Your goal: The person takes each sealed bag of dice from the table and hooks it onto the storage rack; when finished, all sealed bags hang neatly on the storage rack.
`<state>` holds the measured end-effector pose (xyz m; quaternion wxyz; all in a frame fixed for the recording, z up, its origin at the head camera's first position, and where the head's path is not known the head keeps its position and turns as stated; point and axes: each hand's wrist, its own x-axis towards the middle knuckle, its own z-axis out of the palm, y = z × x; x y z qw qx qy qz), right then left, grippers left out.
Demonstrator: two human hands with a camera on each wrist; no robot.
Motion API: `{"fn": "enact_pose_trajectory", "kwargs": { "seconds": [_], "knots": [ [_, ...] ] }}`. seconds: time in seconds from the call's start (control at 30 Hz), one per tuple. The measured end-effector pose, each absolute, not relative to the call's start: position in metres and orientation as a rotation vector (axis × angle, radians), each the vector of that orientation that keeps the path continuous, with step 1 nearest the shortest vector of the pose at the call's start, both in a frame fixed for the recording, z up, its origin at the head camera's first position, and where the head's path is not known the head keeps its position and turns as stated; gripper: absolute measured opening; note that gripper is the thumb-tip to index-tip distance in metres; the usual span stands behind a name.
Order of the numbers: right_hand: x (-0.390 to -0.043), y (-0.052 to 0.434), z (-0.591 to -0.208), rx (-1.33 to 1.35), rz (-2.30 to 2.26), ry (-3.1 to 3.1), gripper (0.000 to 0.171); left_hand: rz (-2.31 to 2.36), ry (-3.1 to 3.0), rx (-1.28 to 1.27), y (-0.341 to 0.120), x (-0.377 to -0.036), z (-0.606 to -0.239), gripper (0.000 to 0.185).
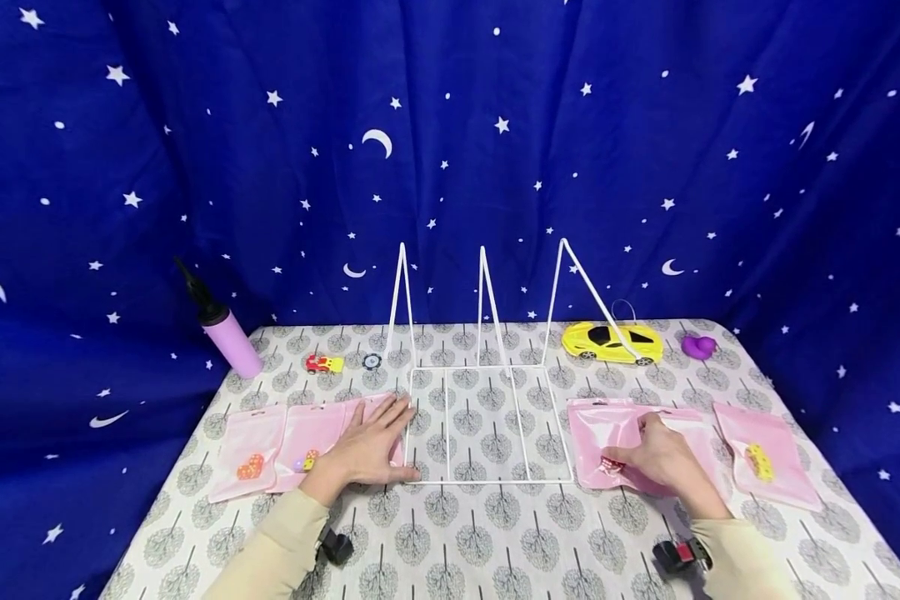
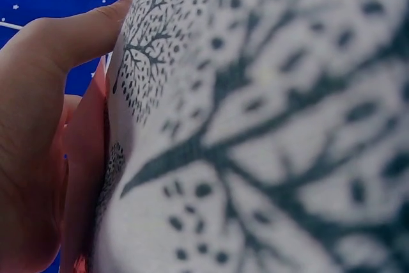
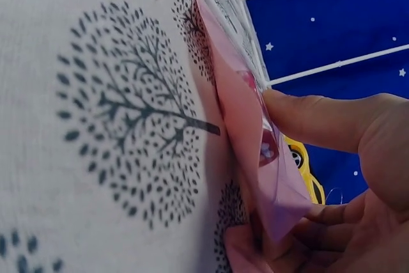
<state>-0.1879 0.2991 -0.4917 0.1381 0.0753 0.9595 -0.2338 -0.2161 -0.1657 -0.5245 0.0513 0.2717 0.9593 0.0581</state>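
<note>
Sleeves sit nearest, then the hands. Right hand (image 1: 663, 458) has a pinching grip on the near edge of a pink bag (image 1: 607, 437) holding a red toy, lying flat on the table (image 1: 457, 533) just right of the wire rack (image 1: 487, 417). Left hand (image 1: 367, 450) rests flat, fingers straight, on another bag (image 1: 311, 433). Best to pinch only the film, not the toy. Right wrist view shows the thumb (image 3: 319, 119) lifting that edge; the head view doesn't.

Right hand (image 3: 358, 177) pinches a pink pouch (image 3: 255, 139) off the tree-print cloth (image 3: 102, 119); yellow car (image 3: 305, 171) behind.
</note>
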Motion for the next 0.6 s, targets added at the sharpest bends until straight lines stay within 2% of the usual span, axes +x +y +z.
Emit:
{"fn": "enact_pose_trajectory", "kwargs": {
  "seconds": [0.6],
  "knots": [
    [-0.1850, 0.2988, -0.4937, 0.225, -0.835, 2.804, 0.097, 0.183, 2.925, 0.824, -0.1666, -0.2154, -0.5255, 0.112]
  ]
}}
